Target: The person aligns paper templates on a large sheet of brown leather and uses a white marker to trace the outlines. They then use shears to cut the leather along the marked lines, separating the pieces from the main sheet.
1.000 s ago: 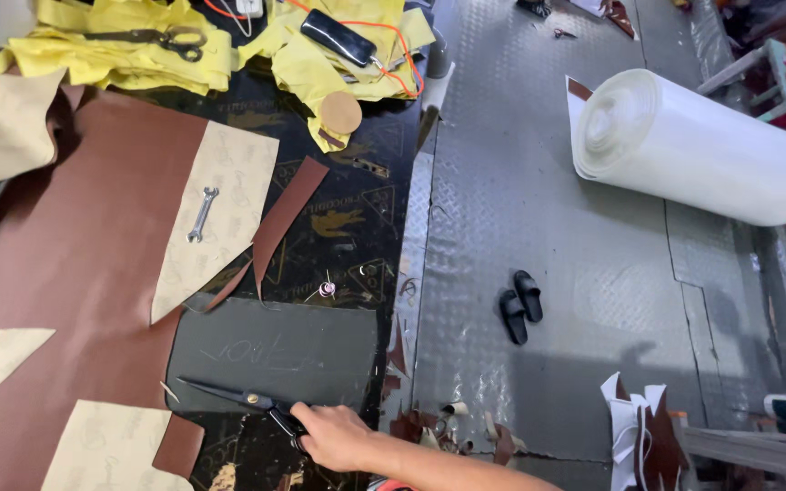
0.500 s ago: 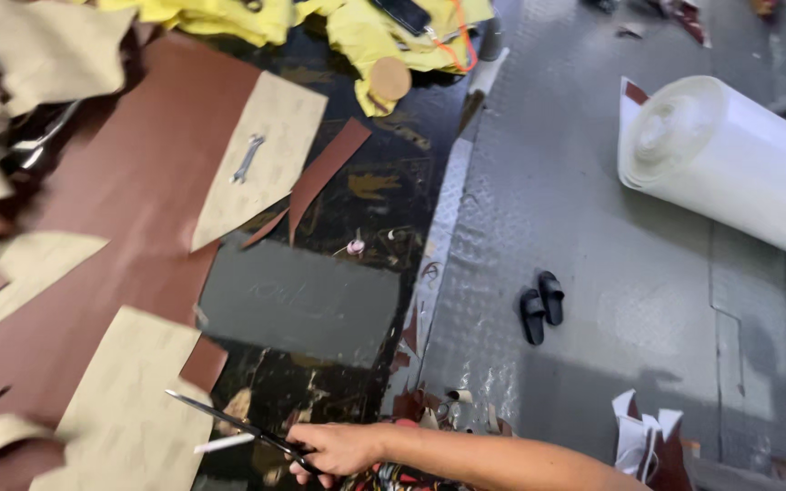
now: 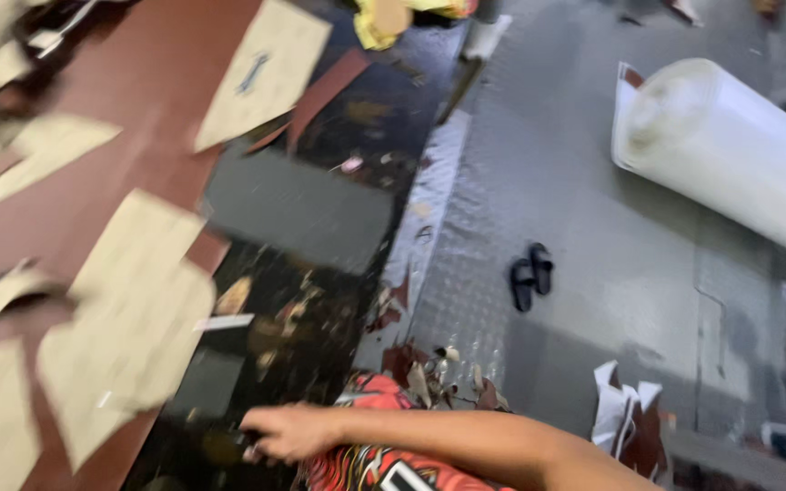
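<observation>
Right hand [image 3: 288, 432]: low centre of view, forearm coming in from the lower right, fingers curled at the dark table [image 3: 320, 300] edge; blur hides whether it grips anything, so hold cannot be told. Left hand: not in view.

Items, left to right:
- Brown sheet [image 3: 129, 118]: spread over the table's left part, running from top to bottom left.
- Tan pattern pieces [image 3: 138, 318]: several lying on the brown sheet; the largest sits just left of the hand, another [image 3: 266, 73] lies at top centre.
- Grey panel [image 3: 297, 214]: flat on the table, above the hand, apart from it.
- Scraps [image 3: 438, 377]: brown offcuts heaped at the table edge, just above the forearm.
- Red patterned cloth [image 3: 370, 464]: under the forearm, at the bottom edge.
- Sandals [image 3: 531, 273]: black pair on the grey floor [image 3: 593, 182], well apart from the hand.
- White roll [image 3: 730, 155]: lying on the floor at upper right.

Change from earlier frame: scissors seen in the hand half a second ago can no longer be made out; view has swung so the table lies more to the left, and the hand sits nearer the table edge.

Edges and room: table edge runs diagonally from top centre to the hand. Open floor lies right of it, between sandals and roll.
</observation>
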